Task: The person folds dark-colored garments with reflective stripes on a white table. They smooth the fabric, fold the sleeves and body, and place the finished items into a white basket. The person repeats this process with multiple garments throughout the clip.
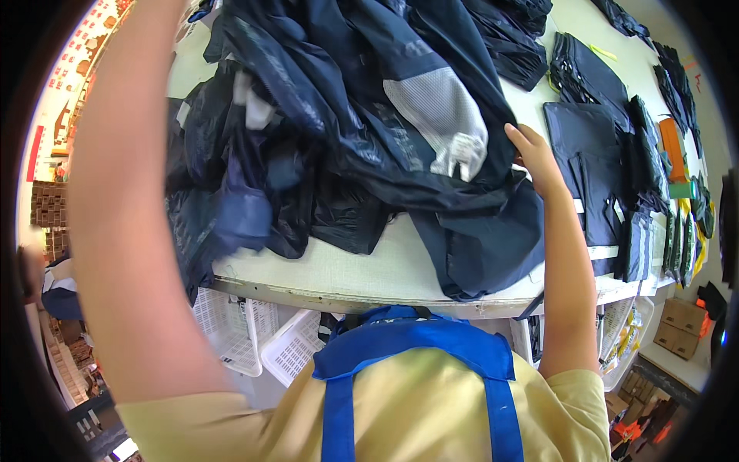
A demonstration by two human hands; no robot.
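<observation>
A dark navy garment [308, 100] of thin, shiny cloth is spread and bunched over the table in front of me. A light grey mesh panel [439, 108] and a white tag [463, 154] show on its inner side. My right hand [531, 154] is closed on the garment's right edge, with some fingers hidden by the cloth. My left arm is stretched far forward, and its hand lies beyond the upper edge of the picture. Under and beside this garment are more crumpled dark garments [208, 169], partly blurred.
Folded dark garments [589, 154] lie to the right on the white table [323, 281], with packed ones behind them. An orange item [672, 154] and a green roll [682, 189] are near the right end. White plastic baskets [289, 350] stand below the front edge. Cardboard boxes [681, 331] are at far right.
</observation>
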